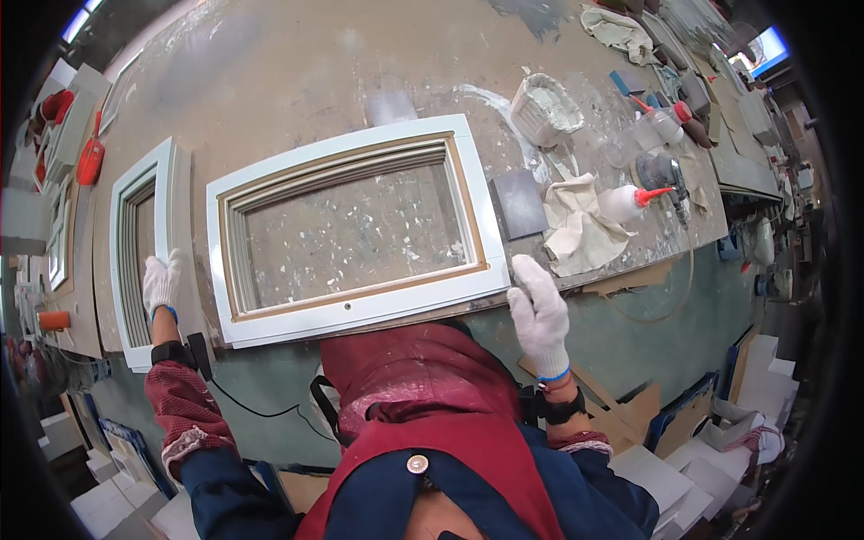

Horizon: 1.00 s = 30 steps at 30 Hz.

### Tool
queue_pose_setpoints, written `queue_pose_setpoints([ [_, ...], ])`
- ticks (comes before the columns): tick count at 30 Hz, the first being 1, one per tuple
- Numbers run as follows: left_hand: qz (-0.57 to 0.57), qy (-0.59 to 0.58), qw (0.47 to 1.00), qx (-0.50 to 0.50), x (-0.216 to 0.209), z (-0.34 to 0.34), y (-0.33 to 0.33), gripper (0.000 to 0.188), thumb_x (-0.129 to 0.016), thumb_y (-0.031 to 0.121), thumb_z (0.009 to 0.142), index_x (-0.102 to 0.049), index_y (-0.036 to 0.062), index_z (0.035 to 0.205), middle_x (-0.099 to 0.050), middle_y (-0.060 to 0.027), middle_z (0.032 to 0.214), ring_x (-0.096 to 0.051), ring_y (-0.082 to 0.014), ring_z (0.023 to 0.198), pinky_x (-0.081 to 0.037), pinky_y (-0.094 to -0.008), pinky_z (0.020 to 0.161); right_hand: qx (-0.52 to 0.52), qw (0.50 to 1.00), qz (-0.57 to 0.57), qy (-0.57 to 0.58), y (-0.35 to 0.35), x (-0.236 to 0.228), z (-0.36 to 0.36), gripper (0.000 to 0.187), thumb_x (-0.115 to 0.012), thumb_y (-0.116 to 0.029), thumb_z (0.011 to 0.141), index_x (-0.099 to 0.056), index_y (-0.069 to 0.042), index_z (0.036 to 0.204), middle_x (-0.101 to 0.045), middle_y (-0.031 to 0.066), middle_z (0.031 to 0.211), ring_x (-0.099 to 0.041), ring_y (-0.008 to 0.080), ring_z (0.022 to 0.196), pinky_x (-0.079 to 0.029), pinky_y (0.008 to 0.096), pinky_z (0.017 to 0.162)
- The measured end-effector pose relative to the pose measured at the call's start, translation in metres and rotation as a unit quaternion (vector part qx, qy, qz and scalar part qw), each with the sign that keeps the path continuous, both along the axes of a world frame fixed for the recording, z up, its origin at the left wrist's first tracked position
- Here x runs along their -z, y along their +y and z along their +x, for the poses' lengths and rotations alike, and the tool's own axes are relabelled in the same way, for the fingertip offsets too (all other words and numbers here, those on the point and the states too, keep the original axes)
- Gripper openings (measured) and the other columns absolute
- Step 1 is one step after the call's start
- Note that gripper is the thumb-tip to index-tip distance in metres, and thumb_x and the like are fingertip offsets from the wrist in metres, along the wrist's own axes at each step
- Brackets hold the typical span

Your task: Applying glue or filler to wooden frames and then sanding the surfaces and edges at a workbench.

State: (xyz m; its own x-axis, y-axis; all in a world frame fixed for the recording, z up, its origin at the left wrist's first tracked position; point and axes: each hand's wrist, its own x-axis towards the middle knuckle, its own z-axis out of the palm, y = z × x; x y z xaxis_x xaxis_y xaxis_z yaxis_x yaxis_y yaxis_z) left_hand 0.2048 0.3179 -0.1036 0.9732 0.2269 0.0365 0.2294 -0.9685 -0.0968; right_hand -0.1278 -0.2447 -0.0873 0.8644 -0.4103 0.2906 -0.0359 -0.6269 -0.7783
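Observation:
A large white rectangular frame [355, 319] with brown inner edging and stepped grey-white inner ledges lies at the near edge of the worktable. To its left is a narrow white frame [165, 198] of similar make. My left hand [161, 286], in a white glove, straddles the narrow frame's right rail with thumb and fingers on either side; the gripping surfaces are partly hidden. My right hand [542, 319], also gloved, is just off the large frame's lower right corner. Its fingers are stretched and apart, with nothing in them.
Right of the large frame lie a grey sanding block [518, 205], a crumpled cloth [580, 225], a red-tipped glue bottle [621, 203] and a sander [661, 171]. Behind them stands a tub of white paste [547, 110]. A red tool [91, 157] sits far left. Cardboard pieces [621, 414] lean below right.

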Motion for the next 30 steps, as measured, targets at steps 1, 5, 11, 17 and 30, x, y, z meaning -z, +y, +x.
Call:
queue_pose_setpoints([
  [1,0.033,-0.081,0.993,0.078,-0.002,-0.001,-0.022,0.075,-0.058,0.056,0.094,-0.049,-0.0038,0.137,-0.055,-0.0287,0.136,-0.052,-0.0427,0.128,-0.042,-0.0467,0.107,-0.005,1.0,0.019,0.002,0.0,0.003,-0.001,0.041,-0.066,-0.004,0.088,-0.06,0.001,0.129,-0.064,0.0205,0.126,-0.063,0.0349,0.117,-0.049,0.0394,0.1],
  [5,-0.287,-0.126,0.944,0.103,-0.056,-0.081,-0.149,0.074,-0.061,0.042,0.096,-0.038,-0.0063,0.147,-0.045,-0.0261,0.148,-0.043,-0.0366,0.139,-0.032,-0.0402,0.116,0.007,0.999,0.004,0.05,-0.002,0.007,-0.001,0.046,-0.066,-0.006,0.09,-0.056,0.001,0.134,-0.061,0.0234,0.13,-0.061,0.0375,0.118,-0.049,0.0407,0.099],
  [11,-0.339,0.008,0.936,0.089,-0.033,-0.132,-0.167,0.075,-0.064,0.033,0.095,-0.031,-0.0042,0.152,-0.037,-0.0216,0.156,-0.036,-0.0321,0.145,-0.027,-0.0376,0.119,-0.006,0.997,0.001,0.083,-0.002,0.006,0.006,0.048,-0.064,-0.01,0.092,-0.053,0.002,0.137,-0.059,0.0253,0.131,-0.061,0.0396,0.119,-0.049,0.0421,0.1],
  [17,-0.325,-0.015,0.944,0.063,-0.023,-0.146,-0.17,0.074,-0.066,0.02,0.092,-0.032,-0.0037,0.152,-0.037,-0.0208,0.157,-0.035,-0.0304,0.146,-0.026,-0.0354,0.12,-0.017,0.994,-0.036,0.105,-0.002,0.003,0.001,0.05,-0.063,-0.013,0.093,-0.051,0.002,0.14,-0.057,0.028,0.133,-0.059,0.0421,0.12,-0.048,0.0435,0.102],
  [30,-0.364,0.009,0.931,-0.028,-0.042,-0.186,-0.176,0.07,-0.064,0.024,0.095,-0.034,-0.0025,0.152,-0.04,-0.0216,0.154,-0.04,-0.0307,0.143,-0.029,-0.037,0.118,-0.006,0.982,0.118,0.148,-0.009,0.0,-0.019,0.053,-0.066,-0.013,0.091,-0.051,0.004,0.139,-0.057,0.0266,0.134,-0.06,0.0377,0.12,-0.05,0.0407,0.099],
])
